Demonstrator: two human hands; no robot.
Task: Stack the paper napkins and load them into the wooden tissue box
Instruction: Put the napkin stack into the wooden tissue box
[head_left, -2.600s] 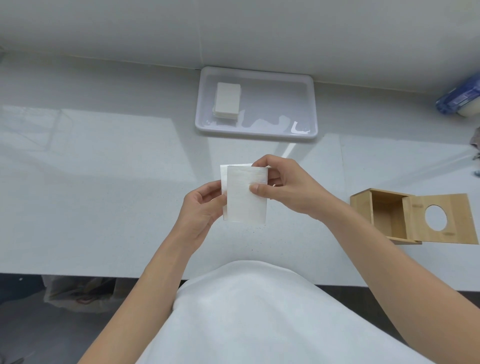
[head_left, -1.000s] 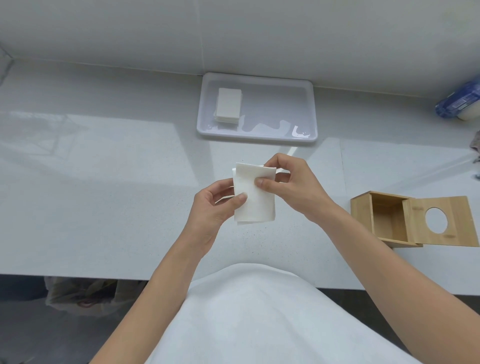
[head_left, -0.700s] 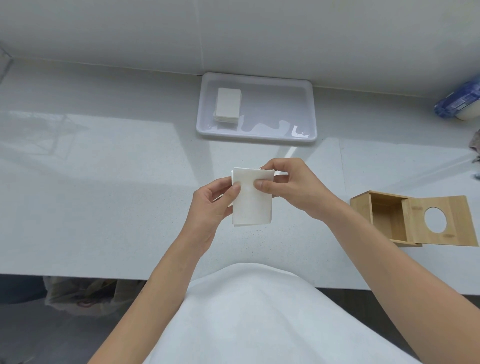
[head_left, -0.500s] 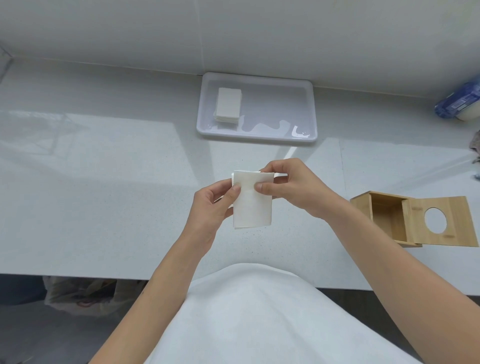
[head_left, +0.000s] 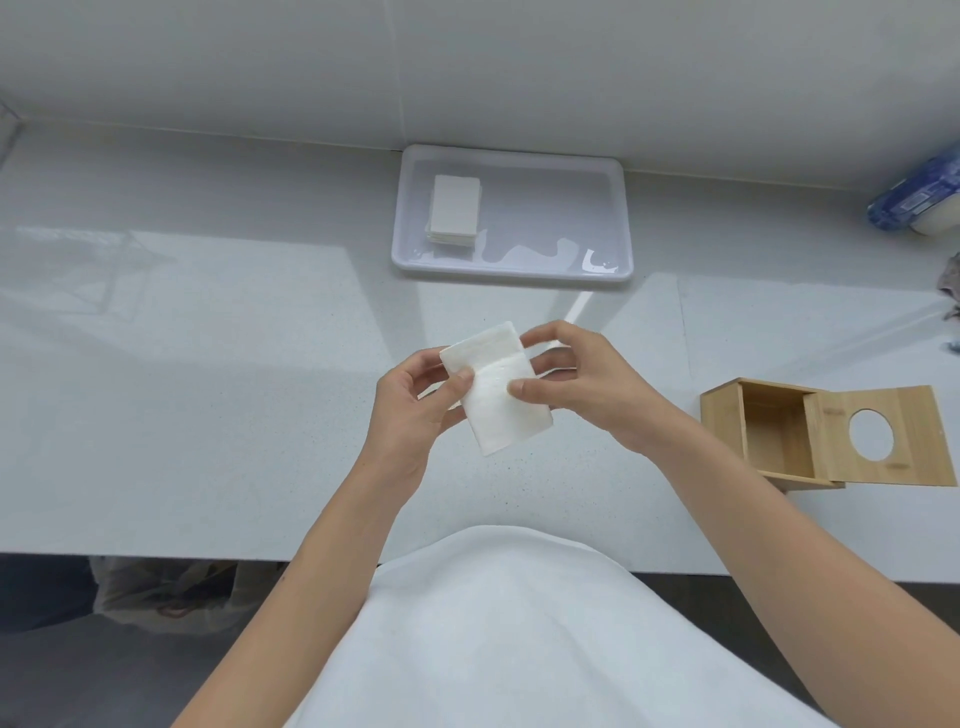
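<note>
Two hands pinch napkin — long axis tilted left.

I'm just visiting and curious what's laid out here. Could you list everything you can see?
napkins in hand: small stack, white, held above the counter
napkin pile: one, white, left part of tray
tray: one, pale, back of counter
wooden tissue box: one, tan, right, lid open
blue package: one, far right edge
counter: one, white
hands: left hand and right hand, both gripping the napkins
</note>
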